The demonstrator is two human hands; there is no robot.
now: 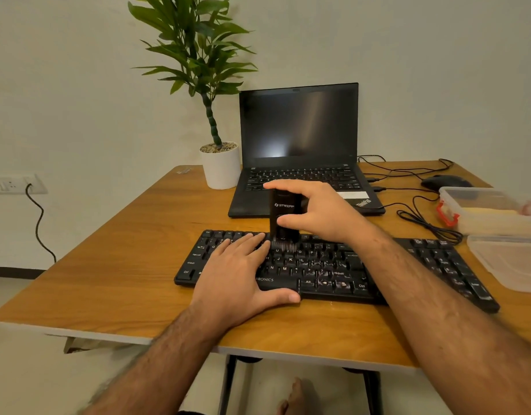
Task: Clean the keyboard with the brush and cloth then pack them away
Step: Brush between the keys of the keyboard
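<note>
A black keyboard (324, 269) lies across the front of the wooden table (114, 250). My right hand (315, 209) grips an upright black brush (283, 217) by its body. The brush's bristles touch the upper key rows near the keyboard's middle. My left hand (238, 275) rests flat on the left half of the keyboard, fingers straight over the keys and thumb along the front edge. A yellowish cloth (485, 211) seems to lie inside the clear box at the right.
An open black laptop (300, 145) stands behind the keyboard, with a potted plant (219, 163) to its left. A mouse (445, 181) and cables (419, 217) lie at the back right. A clear box with red clips (455, 202) and its lid (509, 262) sit at the right edge.
</note>
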